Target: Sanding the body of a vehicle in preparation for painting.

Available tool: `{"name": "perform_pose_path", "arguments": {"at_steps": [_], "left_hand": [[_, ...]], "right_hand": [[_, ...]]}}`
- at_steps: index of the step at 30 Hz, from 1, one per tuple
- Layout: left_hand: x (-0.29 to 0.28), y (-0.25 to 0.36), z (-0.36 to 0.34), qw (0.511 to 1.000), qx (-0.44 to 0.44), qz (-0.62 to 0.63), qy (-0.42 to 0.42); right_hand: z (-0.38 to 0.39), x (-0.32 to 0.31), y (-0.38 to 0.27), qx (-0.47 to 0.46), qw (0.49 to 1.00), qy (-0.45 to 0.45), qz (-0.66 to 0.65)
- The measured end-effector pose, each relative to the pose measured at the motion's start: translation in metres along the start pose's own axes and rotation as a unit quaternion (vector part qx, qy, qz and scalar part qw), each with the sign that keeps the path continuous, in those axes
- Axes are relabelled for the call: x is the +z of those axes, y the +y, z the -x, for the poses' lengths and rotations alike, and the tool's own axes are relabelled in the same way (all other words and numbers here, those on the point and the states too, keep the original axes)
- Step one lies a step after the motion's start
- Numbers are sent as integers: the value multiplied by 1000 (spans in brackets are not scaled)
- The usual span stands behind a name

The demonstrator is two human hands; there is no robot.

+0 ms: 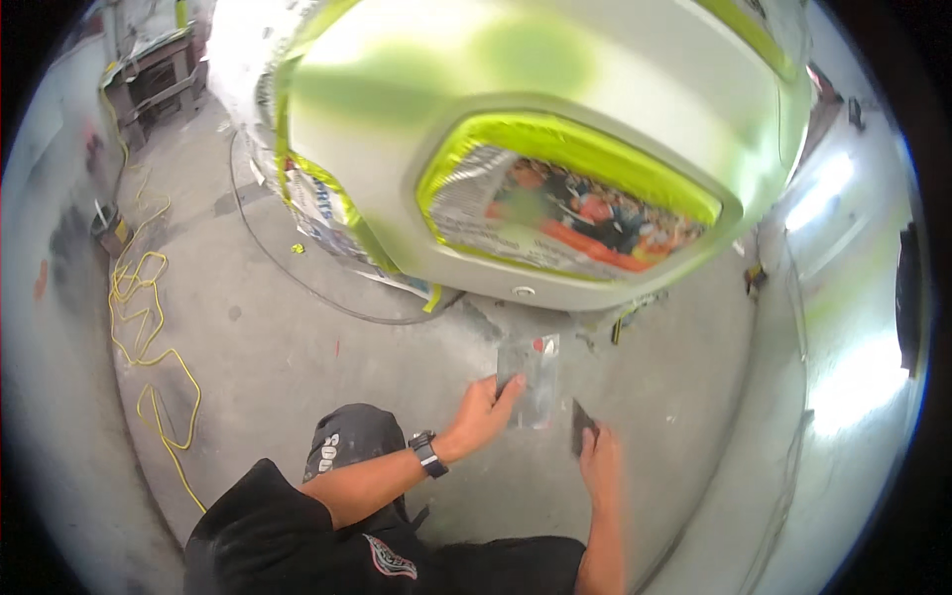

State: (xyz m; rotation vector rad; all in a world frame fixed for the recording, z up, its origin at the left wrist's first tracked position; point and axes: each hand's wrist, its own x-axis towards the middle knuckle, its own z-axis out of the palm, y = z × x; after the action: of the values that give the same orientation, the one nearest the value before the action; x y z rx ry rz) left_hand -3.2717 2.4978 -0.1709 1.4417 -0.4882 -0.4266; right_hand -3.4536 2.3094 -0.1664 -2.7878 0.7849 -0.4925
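Observation:
My left hand (486, 409) is closed on the left edge of a flat, see-through mixing board (536, 392), its thumb lying on top. A small red dab (539, 345) and a whitish smear sit near the board's far end. To the right, my right hand (601, 458) pinches a thin dark spreader (581, 426) by its near end, apart from the board. Ahead of both hands is a white car bumper (382, 164) with blurry green patches. Sheets of printed newspaper (585, 213), edged with yellow-green masking tape (451, 149), cover its recess.
A yellow cord (183, 372) lies tangled on the concrete floor (268, 357) at left. A dark hose (297, 293) curves under the bumper. A worn bench (154, 84) stands far left. Small tools (620, 325) lie beneath the bumper. Walls close in on both sides.

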Motion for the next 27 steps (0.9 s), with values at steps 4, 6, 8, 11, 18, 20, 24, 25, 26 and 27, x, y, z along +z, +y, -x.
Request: {"name": "perform_pose_path", "arguments": {"at_steps": [4,6,8,11,18,20,24,25,26,27], "left_hand": [[-6,11,5,999,-30,-14,-22],[-6,17,8,998,-33,37,-35],[-1,26,10,993,-35,92,-61],[-9,28,9,987,-12,137,-78],[-13,21,9,989,-16,100,-112],[-11,25,11,988,3,93,-126],[-14,15,6,987,-46,46,-147],[-13,8,5,990,-24,16,-139],[-7,1,6,992,-5,17,-128],[-3,-5,5,993,10,16,-116]], "right_hand": [[-4,5,-9,206,954,-161,-143],[-5,18,-1,266,930,-196,-161],[11,66,66,216,921,-34,-322],[7,65,62,307,853,-45,-420],[11,40,31,361,862,-42,-354],[13,40,41,366,870,-48,-328],[6,44,38,396,839,-20,-373],[0,43,32,411,853,-14,-322],[1,49,38,412,841,26,-351],[2,57,45,413,826,64,-377]]}}
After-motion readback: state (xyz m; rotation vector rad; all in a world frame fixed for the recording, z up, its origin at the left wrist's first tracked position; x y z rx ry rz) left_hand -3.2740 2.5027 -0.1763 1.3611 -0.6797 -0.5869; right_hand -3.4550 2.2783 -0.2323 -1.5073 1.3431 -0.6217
